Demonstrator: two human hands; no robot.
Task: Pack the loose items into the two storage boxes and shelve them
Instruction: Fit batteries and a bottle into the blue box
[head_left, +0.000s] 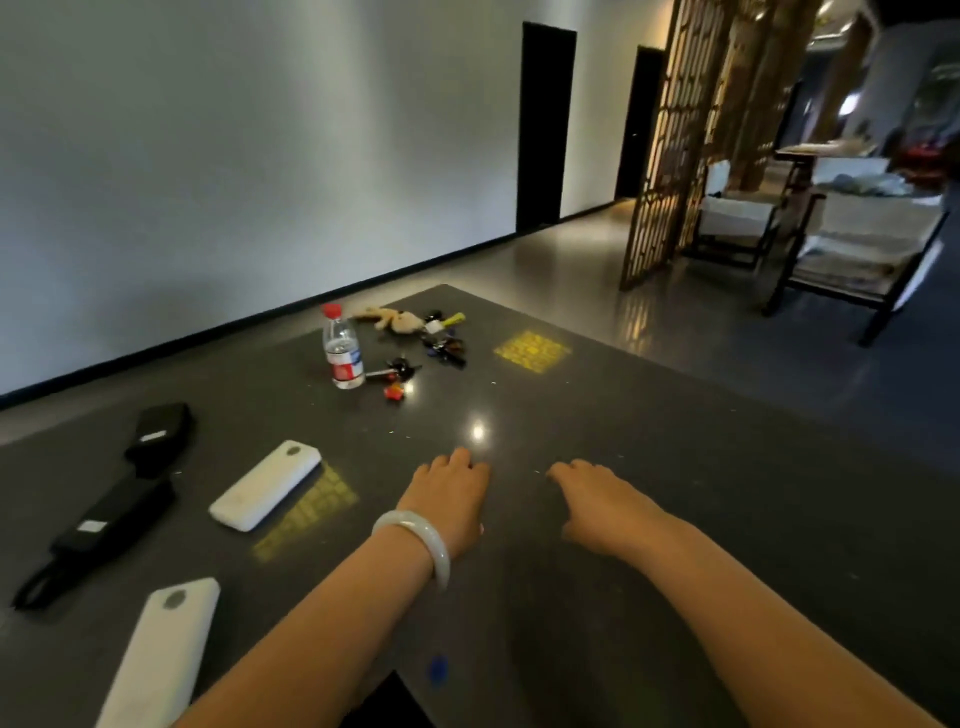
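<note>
white power bank (265, 486) lies just left of the left hand (451, 499), long axis slanting away; both hands flat, empty; right hand (602, 501) farther.

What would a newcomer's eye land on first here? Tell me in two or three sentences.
First, the two bare hands, left and right, resting empty on the dark table at centre. Next, the red-capped water bottle standing upright farther back, beside a plush toy and scattered keys. At the left lie two white power banks and two black cases.
</note>
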